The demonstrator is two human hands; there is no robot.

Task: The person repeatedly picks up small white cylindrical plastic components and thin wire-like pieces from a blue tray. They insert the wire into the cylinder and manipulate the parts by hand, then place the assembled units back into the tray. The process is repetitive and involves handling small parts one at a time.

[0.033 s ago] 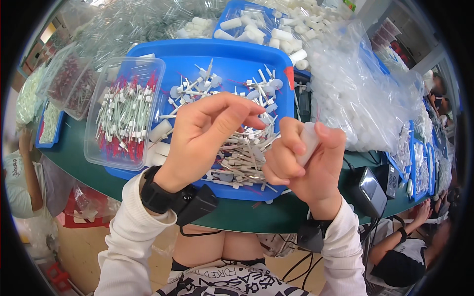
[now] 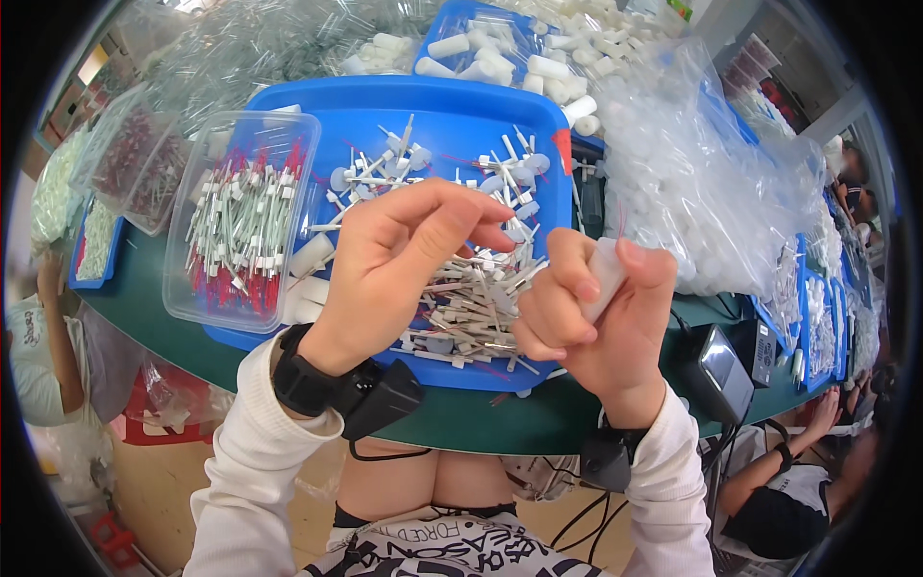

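Observation:
My right hand (image 2: pixel 601 322) is closed around a white plastic cylinder (image 2: pixel 604 274), its thumb near the top end. Thin reddish wires rise from that end. Loosely curled, my left hand (image 2: pixel 404 255) hovers over the blue tray (image 2: pixel 385 101) with fingertips apart from each other, and I see nothing held in it. Beneath both hands lies a heap of thin white sticks with wires (image 2: pixel 471 313). Further back in the tray are more sticks with pale round discs (image 2: pixel 524 173). A clear plastic box (image 2: pixel 178 279) at the left holds white-and-red wired sticks.
Clear bags of white cylinders (image 2: pixel 687 183) rise at the right behind the tray. Loose white cylinders (image 2: pixel 548 67) and clear tubes (image 2: pixel 260 48) pile up at the back. A black device (image 2: pixel 716 375) with cables sits on the green table (image 2: pixel 500 418). Other people are on both sides.

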